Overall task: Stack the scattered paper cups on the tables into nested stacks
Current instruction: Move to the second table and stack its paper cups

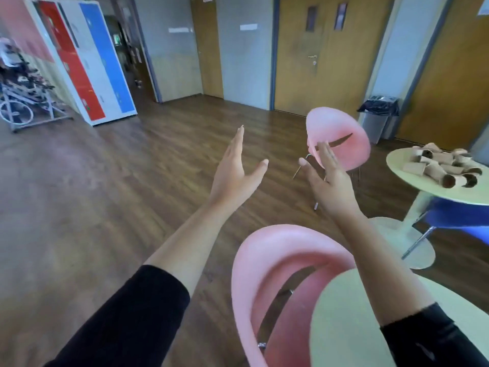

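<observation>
A wood floor point(111, 168) fills most of the view, backed by grey wall panels and wooden doors point(317, 54). At far left stands a bank of red, white and blue lockers point(87, 64), with bicycles point(23, 96) parked beside it. A round pale table point(439, 327) sits at the lower right, with a pink chair point(267, 266) tucked against its near edge. A second round table point(404, 168) stands farther off at right, a blue chair point(460, 215) under it and another pink chair point(341, 136) just to its left. A bin point(378, 117) lined with a black bag stands by the far door.

The paper cups point(444, 168) lie scattered on their sides in a loose heap on the far table, well apart from both hands.

Both arms reach forward in black sleeves pushed up the forearm. The left hand point(235, 173) is raised over the floor, fingers straight, thumb spread, grip apart and holding nothing. The right hand point(330, 184) is raised too, fingers straight, grip apart and empty, overlapping the far pink chair in view.
</observation>
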`<state>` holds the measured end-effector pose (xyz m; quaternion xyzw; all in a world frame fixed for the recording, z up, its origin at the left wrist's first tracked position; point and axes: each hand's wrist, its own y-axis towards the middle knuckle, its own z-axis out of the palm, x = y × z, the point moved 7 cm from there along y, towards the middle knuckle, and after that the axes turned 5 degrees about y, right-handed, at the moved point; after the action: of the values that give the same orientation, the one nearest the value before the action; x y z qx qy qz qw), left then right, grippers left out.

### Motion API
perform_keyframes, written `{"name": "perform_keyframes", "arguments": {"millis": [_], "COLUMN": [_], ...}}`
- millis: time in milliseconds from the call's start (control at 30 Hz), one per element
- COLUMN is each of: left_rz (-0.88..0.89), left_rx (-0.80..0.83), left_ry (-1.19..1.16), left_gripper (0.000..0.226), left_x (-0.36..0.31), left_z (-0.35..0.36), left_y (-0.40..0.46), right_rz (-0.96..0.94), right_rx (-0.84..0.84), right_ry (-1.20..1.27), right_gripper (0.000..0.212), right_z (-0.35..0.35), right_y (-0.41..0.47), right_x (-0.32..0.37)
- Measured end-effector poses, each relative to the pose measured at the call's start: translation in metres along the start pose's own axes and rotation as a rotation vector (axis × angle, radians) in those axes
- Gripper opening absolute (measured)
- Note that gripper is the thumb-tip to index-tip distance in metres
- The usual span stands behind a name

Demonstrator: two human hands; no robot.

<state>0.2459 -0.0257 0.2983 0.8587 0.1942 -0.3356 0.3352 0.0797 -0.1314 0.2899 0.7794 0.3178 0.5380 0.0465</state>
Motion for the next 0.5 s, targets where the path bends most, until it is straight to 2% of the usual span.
{"name": "perform_keyframes", "arguments": {"millis": [233,367,500], "left_rz": [-0.033,-0.012,0.013], "left_rx": [0.002,0.015,0.039], "left_ry": [0.143,0.278,0.366], "left_gripper": [0.081,0.08,0.08], "left_x": [0.1,0.131,0.149], "left_z": [-0.122,-0.161,-0.169], "left_y": [0.037,0.059,0.087], "right_rz": [-0.099,-0.17,-0.179], "right_rx": [0.058,0.013,-0.002], "right_ry": [0.027,-0.086,-0.267], "right_gripper": [0.066,0.067,0.066], "right_z": [0.152,0.199,0.223], "right_y": [0.033,0.044,0.063], "right_x": [0.077,0.103,0.109]}}
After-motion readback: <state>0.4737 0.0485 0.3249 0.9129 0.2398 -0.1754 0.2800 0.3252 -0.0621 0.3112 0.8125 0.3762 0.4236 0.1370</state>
